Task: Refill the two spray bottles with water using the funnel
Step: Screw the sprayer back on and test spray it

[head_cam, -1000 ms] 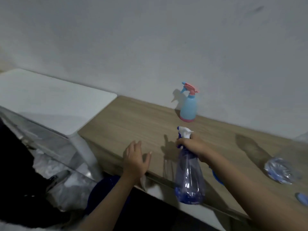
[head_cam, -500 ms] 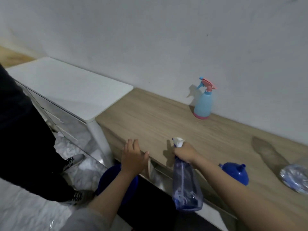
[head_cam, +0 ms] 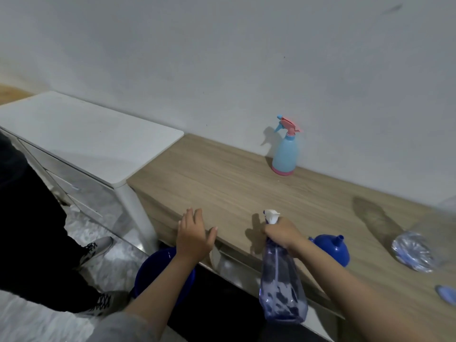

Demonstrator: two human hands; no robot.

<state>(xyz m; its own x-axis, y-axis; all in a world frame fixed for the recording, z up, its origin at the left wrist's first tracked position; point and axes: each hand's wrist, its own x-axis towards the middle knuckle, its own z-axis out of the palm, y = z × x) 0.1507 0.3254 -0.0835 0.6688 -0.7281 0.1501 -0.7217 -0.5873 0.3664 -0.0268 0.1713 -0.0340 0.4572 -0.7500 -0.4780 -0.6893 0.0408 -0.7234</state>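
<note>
My right hand (head_cam: 281, 232) grips the neck of a clear purple spray bottle (head_cam: 281, 287) with a white trigger head, holding it in front of the wooden counter's (head_cam: 222, 188) front edge. A little water sits in its bottom. My left hand (head_cam: 193, 234) rests on the counter edge with straight fingers and holds nothing. A blue funnel (head_cam: 332, 249) lies on its side on the counter just right of my right wrist. A light blue spray bottle (head_cam: 285, 151) with a pink trigger stands upright at the wall.
A clear plastic water bottle (head_cam: 413, 250) lies on the counter at the right, with a blue cap (head_cam: 446, 293) near it. A blue bucket (head_cam: 158, 275) sits on the floor under my left arm. A white table (head_cam: 81, 141) adjoins the counter. A person's legs and shoes (head_cam: 96, 248) stand at left.
The view has shifted, bringing the funnel and the person's legs into sight. My right hand keeps its grip on the purple bottle; my left hand stays at the counter edge.
</note>
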